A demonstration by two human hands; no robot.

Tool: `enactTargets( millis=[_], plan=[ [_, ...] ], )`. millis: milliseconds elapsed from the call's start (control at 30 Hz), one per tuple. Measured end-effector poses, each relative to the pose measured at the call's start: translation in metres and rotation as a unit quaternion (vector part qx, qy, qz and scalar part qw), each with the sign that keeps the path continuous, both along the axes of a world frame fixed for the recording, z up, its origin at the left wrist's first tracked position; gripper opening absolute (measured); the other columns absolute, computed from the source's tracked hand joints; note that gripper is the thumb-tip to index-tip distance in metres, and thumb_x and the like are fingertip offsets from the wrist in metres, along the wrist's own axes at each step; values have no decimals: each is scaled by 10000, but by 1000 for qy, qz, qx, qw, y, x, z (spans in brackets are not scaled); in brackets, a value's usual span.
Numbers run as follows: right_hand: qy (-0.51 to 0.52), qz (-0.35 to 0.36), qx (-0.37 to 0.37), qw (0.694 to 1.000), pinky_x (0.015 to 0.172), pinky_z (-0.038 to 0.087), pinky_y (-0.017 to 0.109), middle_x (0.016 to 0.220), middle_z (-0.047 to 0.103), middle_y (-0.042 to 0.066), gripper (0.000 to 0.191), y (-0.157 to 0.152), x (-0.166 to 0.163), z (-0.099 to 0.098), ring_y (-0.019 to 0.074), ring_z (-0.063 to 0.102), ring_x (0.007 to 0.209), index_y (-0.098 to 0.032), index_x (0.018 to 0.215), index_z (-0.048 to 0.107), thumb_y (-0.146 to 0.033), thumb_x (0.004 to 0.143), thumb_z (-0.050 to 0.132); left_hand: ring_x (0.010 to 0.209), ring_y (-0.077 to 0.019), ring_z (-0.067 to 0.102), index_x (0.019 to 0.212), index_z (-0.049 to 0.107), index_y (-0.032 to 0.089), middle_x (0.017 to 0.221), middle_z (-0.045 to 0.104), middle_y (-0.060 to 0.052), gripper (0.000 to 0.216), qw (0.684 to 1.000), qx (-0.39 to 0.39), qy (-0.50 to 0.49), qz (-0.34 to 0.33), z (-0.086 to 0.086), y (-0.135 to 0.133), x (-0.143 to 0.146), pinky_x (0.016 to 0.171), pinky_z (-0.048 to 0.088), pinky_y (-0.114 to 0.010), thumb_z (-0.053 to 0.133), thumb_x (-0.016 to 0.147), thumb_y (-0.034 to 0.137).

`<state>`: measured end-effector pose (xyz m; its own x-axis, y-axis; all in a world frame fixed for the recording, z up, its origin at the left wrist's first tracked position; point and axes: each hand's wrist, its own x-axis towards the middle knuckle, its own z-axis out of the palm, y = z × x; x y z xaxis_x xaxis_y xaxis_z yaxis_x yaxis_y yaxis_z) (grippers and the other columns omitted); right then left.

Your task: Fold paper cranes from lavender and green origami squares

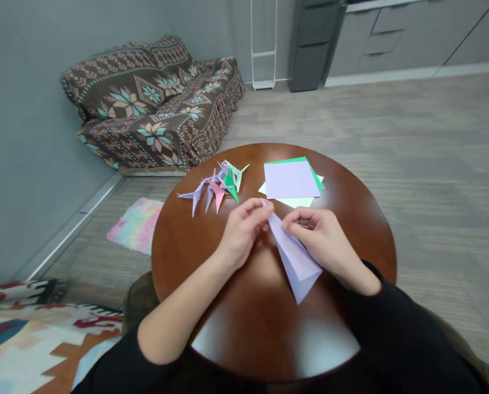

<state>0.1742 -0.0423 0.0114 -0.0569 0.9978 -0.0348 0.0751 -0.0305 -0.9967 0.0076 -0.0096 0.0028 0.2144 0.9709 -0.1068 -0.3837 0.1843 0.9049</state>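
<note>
A folded sheet of lilac origami paper (296, 254) is held up over the round wooden table, its narrow tip at the upper left and its wide end toward me. My left hand (246, 227) pinches that tip between thumb and fingers. Along the paper's upper right edge, my right hand (316, 232) grips with thumb and curled fingers. Beyond my left hand lies a cluster of folded paper cranes (217, 189) in lilac, pink and green. A stack of square paper sheets (292, 179), lilac on top with green ones under it, lies beyond my right hand.
The round brown table (269, 339) stands in front of me. A sofa with a patterned cover (154, 109) is at the back left, and a pastel fluffy mat (135, 225) lies on the floor. Grey cabinets (408, 38) line the far wall. Patterned fabric (51, 345) is at the lower left.
</note>
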Motion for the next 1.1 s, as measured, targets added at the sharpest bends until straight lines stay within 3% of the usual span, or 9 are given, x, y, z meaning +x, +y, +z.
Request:
enactTargets(
  millis=[100, 300, 400, 500, 533, 667, 800, 867, 1100],
  plan=[
    [-4, -4, -5, 1000, 532, 372, 244, 618, 645, -7, 74, 0, 0, 1, 110, 507, 544, -160, 663, 671, -214, 713, 658, 631, -101, 513, 674, 696, 147, 660, 620, 3, 238, 996, 49, 75, -5, -4, -4, 2, 637, 390, -245, 874, 702, 303],
    [-5, 12, -22, 1000, 533, 409, 255, 620, 635, -5, 124, 2, 3, -4, 128, 539, 550, -171, 677, 652, -250, 771, 668, 603, -106, 501, 621, 640, 167, 611, 572, 23, 291, 995, 54, 69, 47, -4, 3, -3, 624, 401, -249, 889, 675, 307],
    [-14, 36, 56, 998, 741, 536, 318, 965, 746, 70, 233, -1, 9, 1, 211, 685, 842, -182, 989, 726, -348, 825, 722, 558, -87, 460, 616, 601, 172, 580, 525, 44, 301, 993, 42, 58, 90, -4, 8, -5, 570, 372, -229, 876, 677, 278],
    [-80, 140, 166, 973, 1052, 488, 410, 1486, 555, 101, 805, -5, 14, 9, 295, 593, 1274, -269, 1425, 554, -349, 695, 885, 528, -72, 436, 611, 568, 172, 569, 503, 55, 301, 988, 27, 34, 148, -4, 12, -6, 530, 348, -214, 855, 670, 234],
    [-116, 159, 197, 961, 1091, 464, 424, 1535, 507, 100, 806, -5, 15, 11, 309, 545, 1340, -275, 1430, 558, -331, 697, 888, 524, -69, 433, 610, 559, 170, 570, 500, 56, 301, 988, 19, 22, 153, -4, 13, -6, 522, 342, -210, 849, 668, 221],
    [-176, 66, 265, 946, 978, 516, 402, 1192, 741, 79, 203, -2, 15, 8, 271, 674, 1127, -244, 1088, 759, -226, 912, 659, 561, -71, 462, 651, 585, 163, 611, 514, 50, 293, 992, 15, -10, 122, -3, 11, -5, 553, 369, -203, 857, 684, 267],
    [-141, -54, 193, 970, 639, 494, 309, 820, 766, 34, 153, 3, 16, 1, 204, 668, 717, -198, 925, 789, -295, 919, 670, 859, -182, 658, 928, 714, 171, 929, 718, -52, 474, 999, 52, -15, 5, 0, 4, -1, 779, 500, -265, 893, 640, 501],
    [-107, -81, 156, 978, 549, 436, 284, 722, 726, 19, 181, 5, 19, -2, 177, 613, 623, -181, 863, 788, -334, 897, 698, 960, -232, 688, 1062, 716, 187, 1069, 745, -87, 591, 998, 45, -13, -48, 1, 1, 0, 838, 524, -301, 930, 592, 474],
    [52, -91, 81, 991, 580, 490, 286, 768, 766, 30, 169, 17, 33, -10, 183, 646, 641, -188, 797, 806, -357, 803, 802, 846, -232, 725, 986, 762, 163, 1008, 791, -78, 463, 996, 4, 83, -31, -5, 4, -4, 780, 574, -324, 947, 586, 305]
  ],
)
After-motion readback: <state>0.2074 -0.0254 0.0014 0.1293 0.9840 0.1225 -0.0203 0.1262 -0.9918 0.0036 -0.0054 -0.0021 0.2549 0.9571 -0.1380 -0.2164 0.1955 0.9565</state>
